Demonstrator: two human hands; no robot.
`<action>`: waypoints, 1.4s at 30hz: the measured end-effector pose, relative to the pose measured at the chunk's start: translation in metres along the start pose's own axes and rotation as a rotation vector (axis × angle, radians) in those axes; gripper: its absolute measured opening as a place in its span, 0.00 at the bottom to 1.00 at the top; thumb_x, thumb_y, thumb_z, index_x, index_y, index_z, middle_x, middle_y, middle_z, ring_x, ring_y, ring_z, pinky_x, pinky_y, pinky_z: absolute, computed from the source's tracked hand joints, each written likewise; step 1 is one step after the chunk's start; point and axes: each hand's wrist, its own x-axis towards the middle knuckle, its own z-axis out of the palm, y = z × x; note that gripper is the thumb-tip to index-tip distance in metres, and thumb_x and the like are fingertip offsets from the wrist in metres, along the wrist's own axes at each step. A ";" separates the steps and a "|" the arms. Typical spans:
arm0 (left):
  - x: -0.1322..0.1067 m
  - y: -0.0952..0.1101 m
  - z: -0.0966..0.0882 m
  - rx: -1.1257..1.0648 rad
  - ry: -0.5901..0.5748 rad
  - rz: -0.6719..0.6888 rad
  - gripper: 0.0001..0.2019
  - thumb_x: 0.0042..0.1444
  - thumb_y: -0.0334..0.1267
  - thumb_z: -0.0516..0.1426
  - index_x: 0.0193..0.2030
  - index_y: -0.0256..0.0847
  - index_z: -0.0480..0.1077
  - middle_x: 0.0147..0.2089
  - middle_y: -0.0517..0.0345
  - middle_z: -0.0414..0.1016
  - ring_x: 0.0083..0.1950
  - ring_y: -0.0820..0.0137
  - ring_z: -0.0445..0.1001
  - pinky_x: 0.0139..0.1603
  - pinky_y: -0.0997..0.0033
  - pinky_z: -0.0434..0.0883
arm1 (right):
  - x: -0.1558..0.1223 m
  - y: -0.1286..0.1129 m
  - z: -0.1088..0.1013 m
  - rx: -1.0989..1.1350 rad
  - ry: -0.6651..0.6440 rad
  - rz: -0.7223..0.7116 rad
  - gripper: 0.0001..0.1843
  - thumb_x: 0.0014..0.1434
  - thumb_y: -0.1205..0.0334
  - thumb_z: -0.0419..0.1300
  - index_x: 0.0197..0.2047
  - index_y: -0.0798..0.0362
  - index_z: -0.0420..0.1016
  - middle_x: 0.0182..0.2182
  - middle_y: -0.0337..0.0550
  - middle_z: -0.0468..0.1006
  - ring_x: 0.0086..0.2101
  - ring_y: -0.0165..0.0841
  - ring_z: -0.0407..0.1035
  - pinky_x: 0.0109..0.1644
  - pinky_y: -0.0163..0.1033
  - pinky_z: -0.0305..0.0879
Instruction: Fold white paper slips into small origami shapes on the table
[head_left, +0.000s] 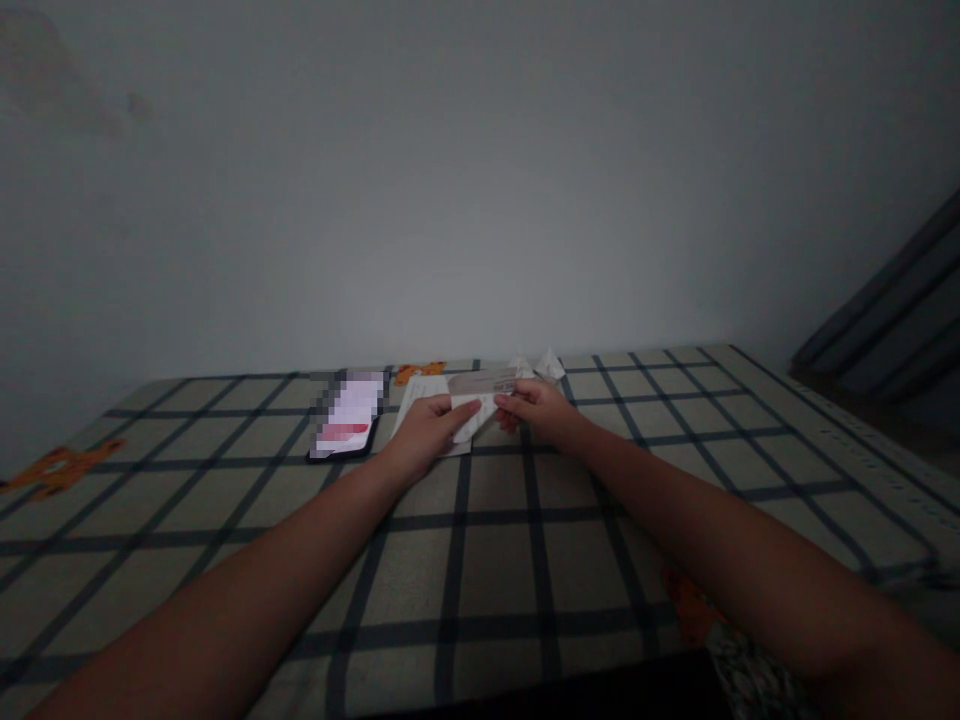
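Both of my hands hold one small white sheet of paper (474, 412) a little above the checked cloth. My left hand (424, 432) is closed on its left side, thumb lying on top. At its right edge my right hand (536, 408) pinches the paper between thumb and fingers. Behind and under my hands lies a larger printed paper (420, 390), partly hidden by them. Folded white paper pieces (550, 364) stand just beyond my right hand, near the wall.
A phone (349, 415) with a lit, blurred screen lies left of my left hand. The checked cloth (495, 560) covers the surface, with orange animal prints on it. A plain wall (480, 180) rises behind. Dark striped fabric (892, 300) hangs at the right.
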 end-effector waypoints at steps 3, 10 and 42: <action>0.000 -0.001 0.000 -0.015 -0.007 -0.012 0.15 0.45 0.44 0.60 0.35 0.34 0.73 0.27 0.57 0.73 0.23 0.76 0.64 0.23 0.76 0.57 | 0.000 -0.001 0.000 -0.001 0.007 0.011 0.16 0.52 0.52 0.57 0.31 0.58 0.68 0.23 0.40 0.72 0.22 0.25 0.67 0.27 0.33 0.65; 0.001 -0.003 -0.001 0.025 -0.009 0.006 0.16 0.47 0.45 0.59 0.36 0.33 0.73 0.25 0.57 0.72 0.22 0.77 0.63 0.23 0.76 0.56 | -0.001 -0.004 0.001 0.001 0.023 0.035 0.16 0.51 0.51 0.58 0.27 0.58 0.67 0.22 0.40 0.72 0.22 0.25 0.67 0.27 0.33 0.64; 0.006 -0.006 -0.005 0.030 0.053 0.000 0.17 0.44 0.47 0.59 0.35 0.34 0.73 0.27 0.55 0.73 0.24 0.74 0.66 0.24 0.74 0.60 | 0.000 -0.006 -0.003 -0.091 0.007 0.015 0.21 0.54 0.47 0.53 0.24 0.58 0.70 0.20 0.41 0.72 0.22 0.25 0.66 0.29 0.33 0.63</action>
